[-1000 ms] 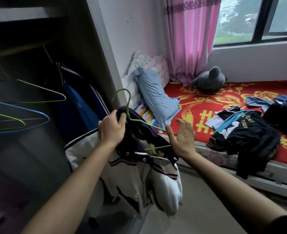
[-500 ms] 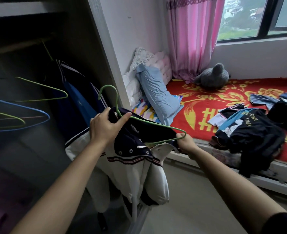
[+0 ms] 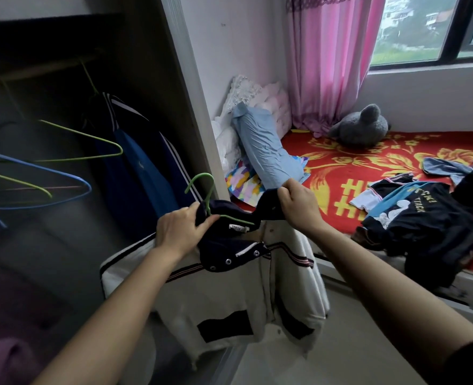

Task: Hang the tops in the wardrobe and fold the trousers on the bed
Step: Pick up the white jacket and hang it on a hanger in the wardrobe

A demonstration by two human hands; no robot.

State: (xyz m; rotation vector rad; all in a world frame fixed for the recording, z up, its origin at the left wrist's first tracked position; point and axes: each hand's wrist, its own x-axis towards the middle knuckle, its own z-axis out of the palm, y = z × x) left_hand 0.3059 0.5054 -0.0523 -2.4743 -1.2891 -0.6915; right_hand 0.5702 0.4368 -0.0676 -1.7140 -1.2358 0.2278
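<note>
Hanger-fitting step: left hand (image 3: pixel 178 232) grips hanger (image 3: pixel 202 175) and collar (image 3: pixel 267 202), right hand (image 3: pixel 299 208) pinches collar; next, probably hook it inside the wardrobe (image 3: pixel 186 93).

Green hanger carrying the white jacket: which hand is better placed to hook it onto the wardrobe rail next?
Left, probably. The left hand grips the green hanger at its neck, on the side of the wardrobe rail. The right hand pinches the collar of the white jacket, toward the bed.
</note>
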